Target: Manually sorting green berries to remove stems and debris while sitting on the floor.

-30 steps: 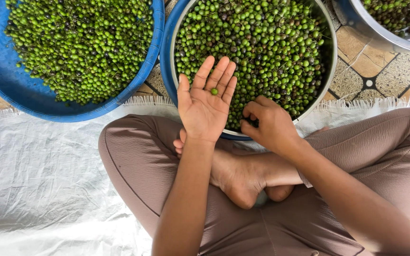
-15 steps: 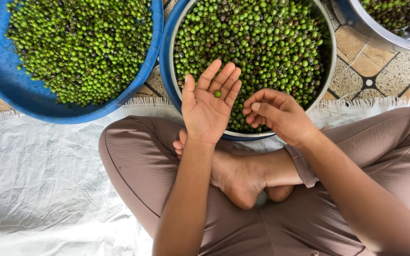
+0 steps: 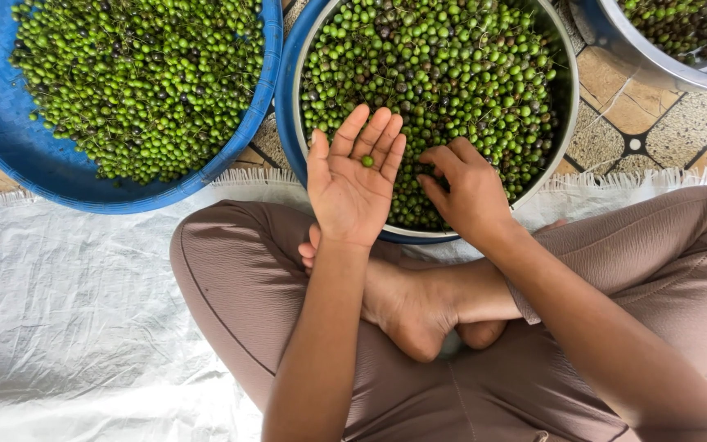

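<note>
Here, catalogued from the metal bowl (image 3: 570, 98) outward: the bowl itself, round and steel-walled inside a blue rim, heaped with small green berries (image 3: 452, 74), a few darker ones and bits of stalk among them. Over its near edge, the left hand (image 3: 353, 184) lies palm up, fingers straight and close together, slightly cupped, seemingly so that the single green berry (image 3: 367, 161) at the base of the fingers does not roll off. Just right of it, the right hand (image 3: 464, 192) reaches palm down into the heap, fingers curled and tips buried among the berries; whether they pinch one I cannot tell. Left of the bowl, almost touching it, a blue basin (image 3: 10, 139) holds more of the same fruit. Beyond the bowl to the right, part of a second metal bowl (image 3: 656, 65), similarly filled, on a patterned tile floor (image 3: 615, 131). On the near side, a white woven sheet (image 3: 67, 311), on which the person sits cross-legged, bare feet tucked under, the bowl kept within easy reach.
</note>
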